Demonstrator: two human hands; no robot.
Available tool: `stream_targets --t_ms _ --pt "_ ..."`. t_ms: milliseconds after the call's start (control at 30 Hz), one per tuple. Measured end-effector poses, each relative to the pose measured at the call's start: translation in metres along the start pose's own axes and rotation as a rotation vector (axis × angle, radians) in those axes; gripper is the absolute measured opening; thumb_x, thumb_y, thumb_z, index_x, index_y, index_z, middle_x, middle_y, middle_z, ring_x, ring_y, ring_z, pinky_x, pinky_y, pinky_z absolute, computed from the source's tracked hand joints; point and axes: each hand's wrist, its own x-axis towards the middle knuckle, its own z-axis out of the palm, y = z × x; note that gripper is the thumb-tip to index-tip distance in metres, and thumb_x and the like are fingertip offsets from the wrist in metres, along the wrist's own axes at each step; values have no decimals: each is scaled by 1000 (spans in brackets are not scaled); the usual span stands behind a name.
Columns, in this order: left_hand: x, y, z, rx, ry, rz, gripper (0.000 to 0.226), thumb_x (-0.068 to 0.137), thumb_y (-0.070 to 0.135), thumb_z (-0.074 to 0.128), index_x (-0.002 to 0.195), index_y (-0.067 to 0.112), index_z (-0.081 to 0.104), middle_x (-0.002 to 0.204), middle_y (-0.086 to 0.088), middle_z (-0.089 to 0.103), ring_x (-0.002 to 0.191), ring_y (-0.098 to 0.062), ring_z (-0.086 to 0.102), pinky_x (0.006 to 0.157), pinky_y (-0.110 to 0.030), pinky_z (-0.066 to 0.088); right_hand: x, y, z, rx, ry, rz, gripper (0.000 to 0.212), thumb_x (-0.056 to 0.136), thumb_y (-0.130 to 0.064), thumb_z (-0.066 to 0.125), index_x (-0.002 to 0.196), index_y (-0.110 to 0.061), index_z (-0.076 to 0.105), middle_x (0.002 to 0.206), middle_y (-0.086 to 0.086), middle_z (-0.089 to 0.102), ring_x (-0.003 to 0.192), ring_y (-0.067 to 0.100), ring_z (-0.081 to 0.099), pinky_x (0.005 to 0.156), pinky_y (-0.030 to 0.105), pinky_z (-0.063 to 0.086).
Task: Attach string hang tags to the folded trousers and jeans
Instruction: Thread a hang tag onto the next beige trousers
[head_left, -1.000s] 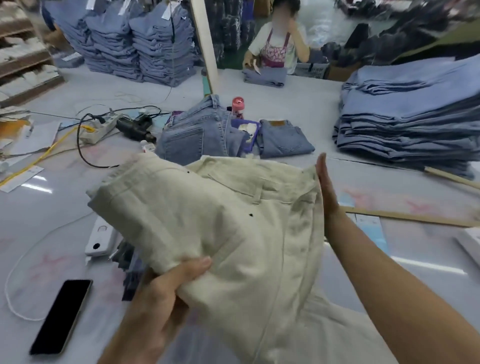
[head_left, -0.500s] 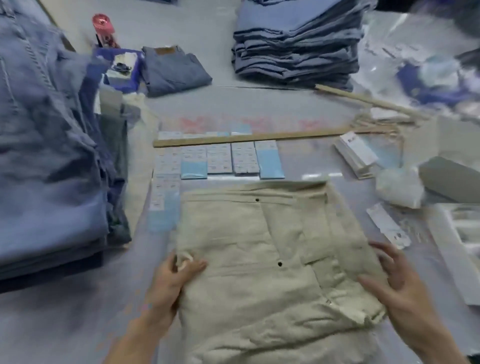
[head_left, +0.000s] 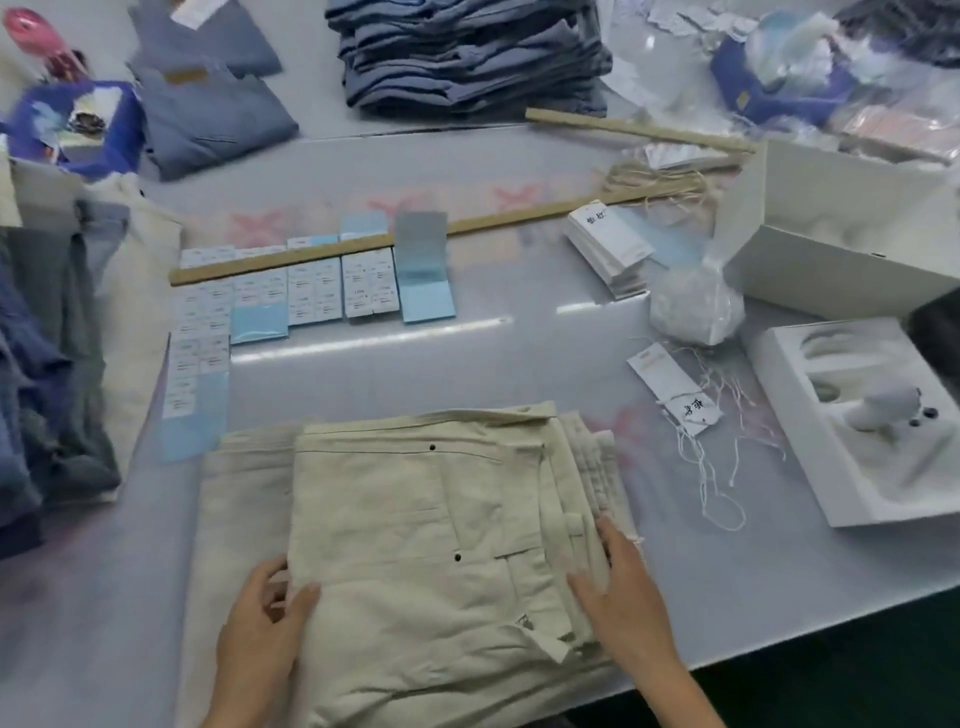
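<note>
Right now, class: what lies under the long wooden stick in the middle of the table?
Under the long wooden stick, rows of white and blue label sheets lie flat on the table. The strip of sheets directly beneath the stick is covered and cannot be read.

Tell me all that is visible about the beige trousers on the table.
The beige trousers are pale cream, of a woven, cotton-like cloth, folded flat with the waistband away from the person. Seams, a belt loop and two small dark rivets show. They lie on the grey table, near its front edge. The left hand grips the left fold; the right hand rests open on the layered right edge.
</note>
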Motion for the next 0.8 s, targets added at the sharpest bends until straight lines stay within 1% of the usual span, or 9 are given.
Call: stream_targets --t_ms 100,200,267,333,400,467,600,700,800 --pt "-12 12 22 341 180 140 55 80 4 80 131 8 59 124 -27 60 110 -44 58 97 -52 44 -8 9 10 -165 199 -221 62 90 -20 72 146 -19 46 137 0 48 121 22 50 101 42 50" --pt "-29 46 51 386 275 458 50 80 2 75 126 14 62 119 -12 57 108 -38 55 96 -51 45 -15 6 23 -155 193 -218 58 94 -28 67 147 -18 45 137 -2 49 127 19 46 107 35 45" --pt "-42 76 80 260 101 584 29 88 8 72 109 27 65 101 8 63 90 -19 62 82 -46 54 -17 2 32 -90 107 -90 62 97 -42 60 151 -26 34 142 -9 40 133 12 39 109 27 37" --pt "-50 102 117 291 -123 615 11 93 31 69 100 34 62 89 16 61 81 -6 58 71 -37 53 -20 -2 39 8 103 -84 56 95 -39 63 145 -35 36 134 -19 43 126 7 43 104 23 40" --pt "-53 118 154 451 -309 601 29 89 66 57 102 39 54 88 18 57 82 -3 55 68 -31 47 -25 -11 43 207 101 -102 45 94 -31 67 129 -49 46 116 -25 58 109 1 56 91 21 50" --pt "-51 121 178 538 -380 580 45 81 82 49 97 39 44 88 17 54 82 -4 53 63 -28 41 -25 -12 46 281 91 -117 31 94 -27 68 114 -47 57 98 -21 64 95 3 62 78 22 53" --pt "-37 106 179 365 -437 548 33 82 65 67 92 41 47 79 14 60 73 -4 58 59 -22 44 -21 -5 42 183 113 -199 25 92 -20 69 106 -40 65 96 -27 57 95 -2 56 79 9 43" --pt "-31 96 168 107 -495 461 32 79 54 78 99 44 55 82 12 65 72 -6 61 65 -17 49 -17 3 34 148 158 -180 22 92 -27 69 97 -46 57 95 -27 59 96 -2 57 78 11 44" --pt "-36 91 171 198 -429 503 38 85 41 78 112 40 52 85 9 60 74 -7 59 66 -19 51 -15 12 36 327 132 -53 9 94 -34 67 94 -41 61 90 -23 67 88 -1 63 72 17 47"
